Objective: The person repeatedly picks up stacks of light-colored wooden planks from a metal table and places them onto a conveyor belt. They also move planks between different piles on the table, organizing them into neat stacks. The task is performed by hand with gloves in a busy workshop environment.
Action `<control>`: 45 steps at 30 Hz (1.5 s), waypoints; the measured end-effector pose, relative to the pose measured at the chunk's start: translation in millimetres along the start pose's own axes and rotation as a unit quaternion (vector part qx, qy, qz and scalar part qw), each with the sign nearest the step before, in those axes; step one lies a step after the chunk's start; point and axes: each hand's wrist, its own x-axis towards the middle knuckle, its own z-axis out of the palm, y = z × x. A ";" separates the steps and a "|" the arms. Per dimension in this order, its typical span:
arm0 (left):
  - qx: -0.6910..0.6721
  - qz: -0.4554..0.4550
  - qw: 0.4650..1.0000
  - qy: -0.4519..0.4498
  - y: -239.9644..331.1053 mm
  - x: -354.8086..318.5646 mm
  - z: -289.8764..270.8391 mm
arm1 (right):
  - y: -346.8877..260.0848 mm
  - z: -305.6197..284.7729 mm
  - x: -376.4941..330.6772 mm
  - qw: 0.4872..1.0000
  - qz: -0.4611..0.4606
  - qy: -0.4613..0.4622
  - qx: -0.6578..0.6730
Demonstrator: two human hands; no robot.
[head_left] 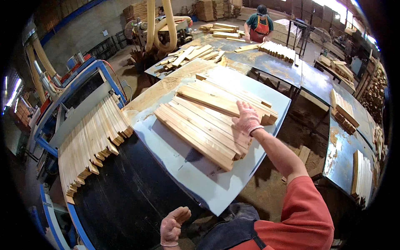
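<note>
My right hand (246, 118), in a pale pinkish glove, lies with fingers spread on top of the wooden strips (200, 127). The strips sit side by side in an uneven stack on a light blue-grey tabletop (200, 183). One wider board (208, 100) lies aslant over the others, its right end by my fingertips. My left hand (174, 226), gloved alike, hovers near the lower edge beside the black machine bed (133, 196). Its fingers are loosely bent and hold nothing.
On the left, a row of wooden strips (89, 141) rests against a blue-framed machine (106, 75). More boards (187, 56) lie beyond my table. A co-worker (260, 25) in a red apron stands at a far bench. Metal benches (339, 146) with strips line the right.
</note>
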 end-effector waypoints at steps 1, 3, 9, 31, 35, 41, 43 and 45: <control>0.004 -0.005 1.000 0.006 -4.2 13.0 15.7 | 15.5 -3.6 14.2 1.000 -0.018 -0.021 0.013; 0.040 -0.017 0.999 0.005 -8.9 45.2 43.1 | 50.8 9.1 35.2 0.997 -0.054 -0.005 0.052; 0.064 0.041 0.997 -0.025 -8.6 134.6 113.5 | 50.5 -24.2 37.5 0.980 -0.079 -0.114 0.140; 0.088 0.150 0.926 0.335 -25.0 226.2 94.1 | 3.6 -19.1 -0.7 0.717 -0.129 -0.377 0.572; 0.151 0.129 0.923 0.331 -27.9 246.2 83.6 | 45.5 -13.8 94.9 0.820 -0.076 -0.199 0.532; 0.294 0.088 0.941 0.146 -19.1 295.1 113.1 | 120.8 35.3 221.0 0.965 0.017 0.019 0.263; 0.384 0.096 0.898 0.190 -30.4 296.8 102.1 | 115.5 35.5 234.2 0.981 0.058 -0.051 0.176; 0.474 0.120 0.843 0.224 -39.3 296.4 95.2 | 108.1 35.1 239.5 0.975 0.065 -0.142 0.156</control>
